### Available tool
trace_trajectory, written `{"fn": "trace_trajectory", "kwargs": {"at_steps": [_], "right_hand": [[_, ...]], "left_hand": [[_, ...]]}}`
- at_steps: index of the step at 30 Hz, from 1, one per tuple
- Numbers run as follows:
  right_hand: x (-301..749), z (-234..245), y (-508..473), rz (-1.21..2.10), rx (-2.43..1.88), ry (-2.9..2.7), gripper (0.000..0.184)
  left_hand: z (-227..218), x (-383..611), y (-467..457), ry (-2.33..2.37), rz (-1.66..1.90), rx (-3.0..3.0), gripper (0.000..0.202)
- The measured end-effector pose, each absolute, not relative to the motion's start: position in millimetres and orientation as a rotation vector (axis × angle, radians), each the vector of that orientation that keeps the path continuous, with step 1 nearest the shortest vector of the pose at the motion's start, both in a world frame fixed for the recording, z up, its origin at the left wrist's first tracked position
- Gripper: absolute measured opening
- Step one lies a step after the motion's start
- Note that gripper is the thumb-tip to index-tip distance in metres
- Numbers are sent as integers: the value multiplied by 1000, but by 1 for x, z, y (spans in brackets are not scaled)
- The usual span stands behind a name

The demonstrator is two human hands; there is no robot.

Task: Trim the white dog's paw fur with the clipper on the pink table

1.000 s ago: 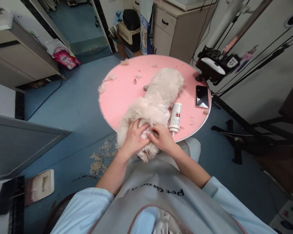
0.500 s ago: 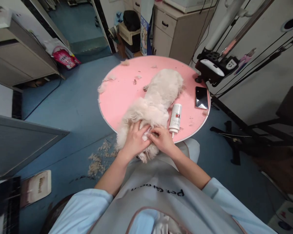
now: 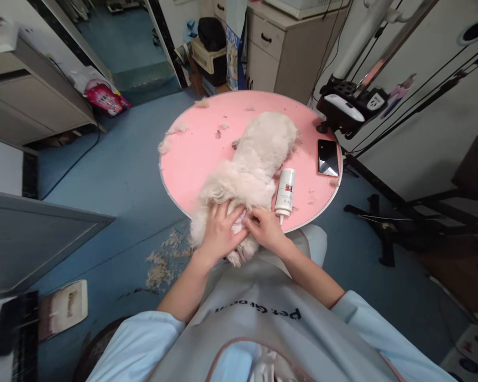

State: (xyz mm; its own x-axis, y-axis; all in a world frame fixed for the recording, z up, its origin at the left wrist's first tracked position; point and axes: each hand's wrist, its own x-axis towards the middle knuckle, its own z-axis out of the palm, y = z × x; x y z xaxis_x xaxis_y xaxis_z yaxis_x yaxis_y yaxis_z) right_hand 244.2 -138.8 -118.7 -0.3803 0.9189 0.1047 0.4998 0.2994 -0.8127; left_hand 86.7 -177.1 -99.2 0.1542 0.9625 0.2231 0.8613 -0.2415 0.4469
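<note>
A white, closely clipped dog (image 3: 263, 146) lies along the round pink table, its fluffy head at the near edge. My left hand (image 3: 219, 232) holds the ear flap and the side of the head, with pinkish bare skin of the ear (image 3: 238, 223) showing by its thumb. Against that skin, the thumb and fingers of my right hand (image 3: 265, 228) are pinched together. Anything between those fingertips is too small to make out. Just right of the dog lies a white squeeze bottle (image 3: 286, 193), its nozzle pointing toward me.
On the pink table (image 3: 199, 159) are tufts of cut hair (image 3: 179, 128) and a phone (image 3: 327, 157). A black tool holder (image 3: 342, 112) hangs off its far right edge. Clipped hair (image 3: 159, 268) litters the floor at left, and a metal-framed stand (image 3: 382, 228) is at right.
Both hands stay at the dog's ear with only slight finger movement. More of the pinkish skin shows between them. The whole view has shifted a little.
</note>
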Motion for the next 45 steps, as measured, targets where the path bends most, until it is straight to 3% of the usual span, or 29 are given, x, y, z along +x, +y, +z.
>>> {"fn": "trace_trajectory", "kwargs": {"at_steps": [10, 14, 23, 29, 45], "right_hand": [[253, -119, -144, 999, -1174, -2028, 16], [252, -120, -147, 1005, -1231, -1964, 5], [245, -124, -138, 1191, -1267, -1864, 22], [248, -128, -141, 1329, -1270, -1782, 22], [249, -122, -146, 1058, -1293, -1945, 19]], "left_hand": [[-102, 89, -181, 1821, 674, 2247, 54], [-104, 90, -181, 1828, 702, 2252, 50], [-106, 90, -183, 1820, 693, 2305, 53], [-105, 90, -183, 1821, 672, 2315, 54], [-107, 85, -180, 1783, 725, 2266, 55]]}}
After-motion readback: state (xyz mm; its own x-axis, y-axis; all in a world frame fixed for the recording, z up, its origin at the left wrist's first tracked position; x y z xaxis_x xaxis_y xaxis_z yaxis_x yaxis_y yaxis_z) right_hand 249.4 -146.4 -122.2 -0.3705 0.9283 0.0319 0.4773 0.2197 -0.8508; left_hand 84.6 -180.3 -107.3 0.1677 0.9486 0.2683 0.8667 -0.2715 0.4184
